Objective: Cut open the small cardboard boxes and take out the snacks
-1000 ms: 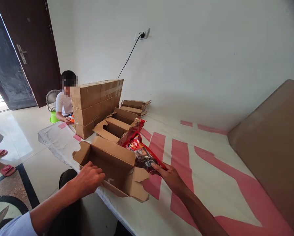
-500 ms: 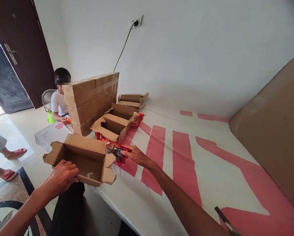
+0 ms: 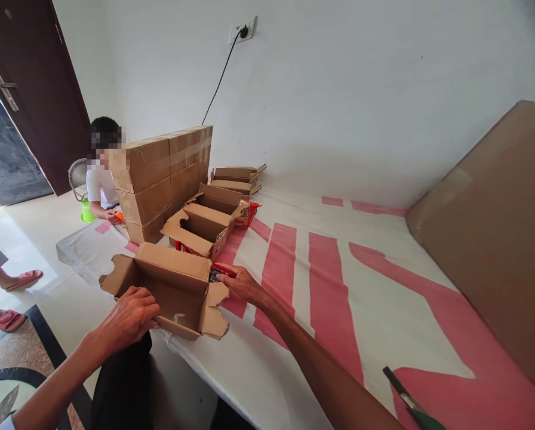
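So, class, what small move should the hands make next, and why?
Probably raise the red packet from behind the open cardboard box: the right hand grips it, the box hides part of it, and the left hand holds the box.

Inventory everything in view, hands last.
Cloth: one, white and red, middle
Near box: one, brown, cloth's left edge
Held packet: one, red, near box's right end
Far boxes: several, brown, middle
Far packet: at least one, red, beside far boxes
Box stack: one, brown, left
Tool: one, dark, lower right
Panel: one, brown, right
Wall: one, white, background
Socket: one, white, on wall
Cord: one, black, at socket
Doors: two, dark, upper left
Fan: one, grey, left
Plastic item: one, green, below fan
Co-worker: one, white top, behind stack
Slippers: two, pink, lower left
Trouser leg: one, black, bottom
Left hand: one, gripping near box
Right hand: one, on held packet
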### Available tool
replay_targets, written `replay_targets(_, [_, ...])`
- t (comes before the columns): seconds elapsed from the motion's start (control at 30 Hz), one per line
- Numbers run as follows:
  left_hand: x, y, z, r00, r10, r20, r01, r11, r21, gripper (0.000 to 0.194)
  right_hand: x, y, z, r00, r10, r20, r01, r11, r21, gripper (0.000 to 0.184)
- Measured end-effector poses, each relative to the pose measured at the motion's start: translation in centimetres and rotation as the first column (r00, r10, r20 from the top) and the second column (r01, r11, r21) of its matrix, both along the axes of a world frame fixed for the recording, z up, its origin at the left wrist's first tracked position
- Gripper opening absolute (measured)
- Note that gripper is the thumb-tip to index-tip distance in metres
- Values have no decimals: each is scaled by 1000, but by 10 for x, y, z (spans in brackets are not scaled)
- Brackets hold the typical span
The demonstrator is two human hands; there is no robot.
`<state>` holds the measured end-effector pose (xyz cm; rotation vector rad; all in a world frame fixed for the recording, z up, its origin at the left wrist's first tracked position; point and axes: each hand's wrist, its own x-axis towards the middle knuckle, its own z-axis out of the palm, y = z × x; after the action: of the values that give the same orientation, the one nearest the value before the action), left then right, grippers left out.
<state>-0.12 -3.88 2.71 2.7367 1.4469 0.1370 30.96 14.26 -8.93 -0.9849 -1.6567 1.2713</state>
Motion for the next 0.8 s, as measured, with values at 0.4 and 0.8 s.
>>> replay_targets(0.4, [4, 51, -8, 998, 55, -8, -54, 996, 67, 9, -45, 20, -5, 985, -50, -165, 45, 998, -34, 40])
replay_targets(0.8, [13, 59, -31, 967, 194, 165, -214, 970, 117, 41, -38, 19, -32, 988, -65, -140, 59, 997, -46, 29])
